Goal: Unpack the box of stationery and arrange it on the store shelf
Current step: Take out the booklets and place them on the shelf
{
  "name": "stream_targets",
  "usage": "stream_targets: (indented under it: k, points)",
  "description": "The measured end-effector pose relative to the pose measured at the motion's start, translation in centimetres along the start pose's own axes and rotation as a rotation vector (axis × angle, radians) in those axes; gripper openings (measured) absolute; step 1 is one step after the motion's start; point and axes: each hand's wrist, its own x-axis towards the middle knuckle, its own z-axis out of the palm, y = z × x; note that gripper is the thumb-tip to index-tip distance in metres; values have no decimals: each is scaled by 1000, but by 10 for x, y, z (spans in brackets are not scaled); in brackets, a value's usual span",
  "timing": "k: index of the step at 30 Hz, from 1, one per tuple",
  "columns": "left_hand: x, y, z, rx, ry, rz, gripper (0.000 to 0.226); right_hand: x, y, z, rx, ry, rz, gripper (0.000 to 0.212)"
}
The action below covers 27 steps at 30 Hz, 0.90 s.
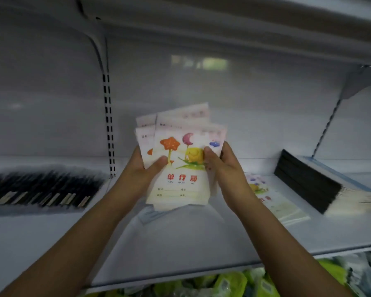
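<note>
Nearest the viewer, at the bottom edge, yellow-green packaged goods [229, 284] sit blurred on a lower level. Above them runs the white shelf [180, 243], over which two bare forearms reach forward. The left hand [141, 168] and right hand [221, 161] together hold a fanned bundle of thin exercise books [180, 159] upright above the shelf, thumbs pressed on the front cover, fingers curled behind. The cover shows a cartoon star, moon and snail with red characters below. On the shelf just right of the hands lies another such exercise book [274, 200], flat. Farther right rests a leaning stack of dark-spined notebooks [315, 183]. At far left lies a row of dark pens [41, 189], blurred.
</note>
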Motion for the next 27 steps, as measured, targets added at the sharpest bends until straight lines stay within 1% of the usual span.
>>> stream_targets:
  k: [2,3,5,6,9,12,14,15,16,17,18,19,20,21,22,23,24,25,27]
  points:
    - [-9,-24,9,108,-16,-103,41,-7,15,-5,-28,1,63,26]
    - [-13,-34,14,200,-44,-143,48,-12,24,-6,-67,-3,88,28]
    - [-17,-45,24,371,-101,-186,58,-16,41,-6,-145,11,123,32]
    - [-15,-45,30,406,-114,-199,59,-15,47,-8,-163,42,127,32]
    - [-9,-34,55,413,-176,-196,52,-7,43,-28,-210,181,136,28]
    - [-8,-17,95,342,-314,-169,44,8,25,-73,-341,303,111,21]
    - [-8,-9,125,339,-378,-175,35,18,13,-108,-468,331,152,14]
    - [-8,-7,138,388,-390,-176,31,25,14,-127,-544,326,211,11]
    - [-8,-6,150,494,-393,-173,32,33,20,-146,-671,290,288,14]
    - [-9,-10,161,638,-393,-161,43,37,26,-160,-854,200,391,25]
    - [-11,-16,171,783,-408,-155,60,40,37,-173,-1037,98,504,39]
    - [-16,-21,180,890,-448,-149,78,39,50,-183,-1181,17,599,54]
    - [-22,-25,190,956,-506,-142,95,35,58,-189,-1267,-30,651,61]
    - [-28,-28,200,994,-558,-126,109,29,62,-191,-1266,-26,659,59]
    - [-34,-31,209,1023,-590,-105,119,25,64,-192,-1223,13,641,51]
    - [-38,-34,216,1049,-592,-72,123,21,63,-192,-1172,46,605,41]
    - [-39,-38,222,1062,-569,-28,119,19,63,-193,-1128,62,587,34]
    - [-37,-43,225,1051,-538,8,109,19,65,-196,-1118,64,573,32]
    - [-30,-48,225,946,-525,43,84,18,64,-205,-1151,77,553,33]
